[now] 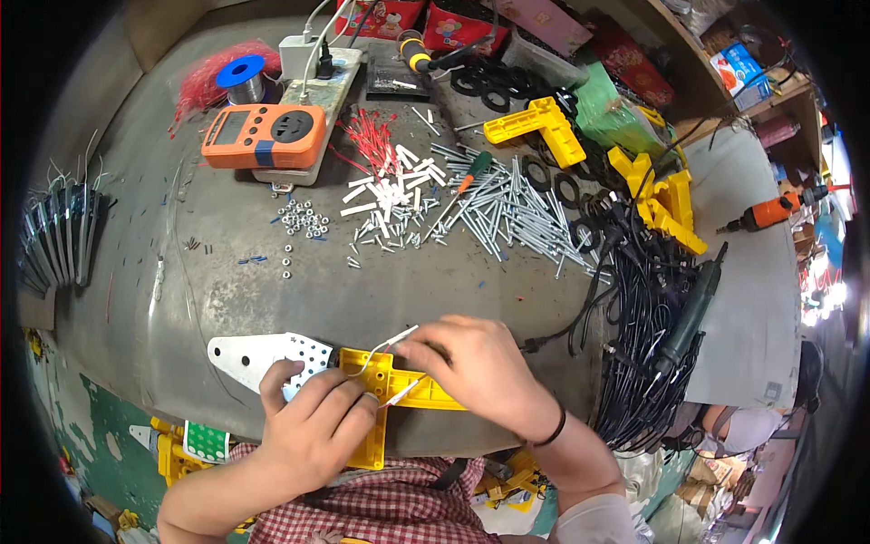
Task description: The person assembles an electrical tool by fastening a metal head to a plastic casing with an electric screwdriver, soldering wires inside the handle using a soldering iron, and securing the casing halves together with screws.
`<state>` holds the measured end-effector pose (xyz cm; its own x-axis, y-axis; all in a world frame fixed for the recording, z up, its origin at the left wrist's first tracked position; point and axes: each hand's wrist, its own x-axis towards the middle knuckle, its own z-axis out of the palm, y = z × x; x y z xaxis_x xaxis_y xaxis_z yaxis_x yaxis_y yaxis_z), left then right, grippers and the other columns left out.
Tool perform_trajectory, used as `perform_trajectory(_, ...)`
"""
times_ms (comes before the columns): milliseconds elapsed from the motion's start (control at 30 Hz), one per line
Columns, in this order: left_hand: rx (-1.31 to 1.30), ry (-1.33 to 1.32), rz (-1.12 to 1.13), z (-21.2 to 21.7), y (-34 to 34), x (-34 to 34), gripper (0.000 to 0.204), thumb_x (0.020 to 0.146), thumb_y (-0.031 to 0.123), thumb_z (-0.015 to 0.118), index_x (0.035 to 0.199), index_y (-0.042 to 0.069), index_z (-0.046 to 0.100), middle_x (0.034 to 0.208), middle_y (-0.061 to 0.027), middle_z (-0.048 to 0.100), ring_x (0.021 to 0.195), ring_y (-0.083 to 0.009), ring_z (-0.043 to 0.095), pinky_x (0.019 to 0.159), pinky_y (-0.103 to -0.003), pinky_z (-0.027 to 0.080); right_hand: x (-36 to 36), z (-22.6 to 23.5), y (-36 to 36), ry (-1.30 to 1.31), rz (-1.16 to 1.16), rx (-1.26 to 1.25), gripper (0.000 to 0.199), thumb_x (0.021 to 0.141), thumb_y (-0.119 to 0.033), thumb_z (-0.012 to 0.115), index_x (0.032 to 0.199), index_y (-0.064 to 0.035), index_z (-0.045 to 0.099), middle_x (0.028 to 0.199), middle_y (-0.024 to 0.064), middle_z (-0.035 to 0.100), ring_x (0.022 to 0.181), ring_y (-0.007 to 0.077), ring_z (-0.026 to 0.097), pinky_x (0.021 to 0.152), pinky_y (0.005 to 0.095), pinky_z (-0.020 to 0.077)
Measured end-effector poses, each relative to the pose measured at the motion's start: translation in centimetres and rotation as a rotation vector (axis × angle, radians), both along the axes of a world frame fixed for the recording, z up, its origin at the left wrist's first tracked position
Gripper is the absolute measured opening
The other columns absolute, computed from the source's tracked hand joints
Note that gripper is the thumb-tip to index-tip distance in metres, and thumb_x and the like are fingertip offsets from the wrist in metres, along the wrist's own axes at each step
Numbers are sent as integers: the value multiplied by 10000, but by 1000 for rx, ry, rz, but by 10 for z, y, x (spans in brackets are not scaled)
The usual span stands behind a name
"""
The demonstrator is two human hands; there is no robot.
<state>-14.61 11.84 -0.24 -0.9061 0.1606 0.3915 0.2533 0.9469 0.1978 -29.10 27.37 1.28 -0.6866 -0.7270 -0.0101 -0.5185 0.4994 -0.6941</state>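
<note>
At the lower centre of the frame, both hands work on one yellow plastic bracket (385, 390) that lies at the near edge of the tabletop (227, 299). The left hand (313, 435) is closed down on the bracket's left part, pinning it; its grip has the bracket and nothing else that I can see. The right hand (480, 367) pinches a thin white wire (385, 349) between thumb and fingertips, its grip nearly closed, the wire arching over the bracket's top. The step in hand looks like threading or seating that wire in the bracket; the next move would call for a steady bracket and a fine guiding of the wire end into its hole.

Just left of the bracket lies one white perforated metal plate (258, 355), touching it.

Counted elsewhere: one orange power meter (265, 136) at upper left, one blue solder spool (241, 77) above it, one green-handled screwdriver (471, 170) at upper centre, one orange drill (770, 213) at far right. The long screws (507, 213), white sleeves (390, 192), small nuts (304, 219) and black cables (648, 308) are heaps too many to count. More yellow brackets (657, 195) are stacked at upper right; their number I cannot tell.
</note>
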Motion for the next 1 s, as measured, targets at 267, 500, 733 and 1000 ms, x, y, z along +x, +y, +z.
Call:
perform_trajectory(267, 250, -92, 38, 6, 5, -24, 304, 622, 56, 653, 893, 110, 526, 828, 16, 579, 775, -148, 556, 724, -383, 300, -147, -11, -50, 451, -474, 263, 287, 810, -199, 584, 985, 14, 503, 925, 216, 624, 878, 388, 598, 750, 442, 484)
perform_trajectory(500, 75, -77, 32, 4, 15, -34, 297, 656, 70, 637, 928, 99, 520, 843, 5, 590, 792, -155, 562, 702, -364, 316, -164, -14, -31, 313, -240, -27, 446, 778, -209, 573, 1162, 5, 496, 905, 193, 628, 824, 286, 614, 746, 353, 472)
perform_trajectory(733, -296, -243, -218, 18, 10, -2, 324, 779, 184, 501, 1063, 28, 518, 1106, -154, 590, 976, -215, 574, 787, -345, 371, -11, 22, 18, -481, 95, -666, 320, 927, -290, 478, 748, -30, 528, 668, 15, 493, 592, 109, 418, 553, 255, 366)
perform_trajectory(1000, -154, -199, -198, 12, 10, 7, 337, 781, 150, 525, 1066, -29, 529, 1155, -216, 563, 965, -251, 593, 800, -361, 410, 27, 25, 19, -980, 297, -1007, 516, 939, -442, 379, 625, -38, 446, 626, 42, 482, 558, 123, 401, 540, 267, 313)
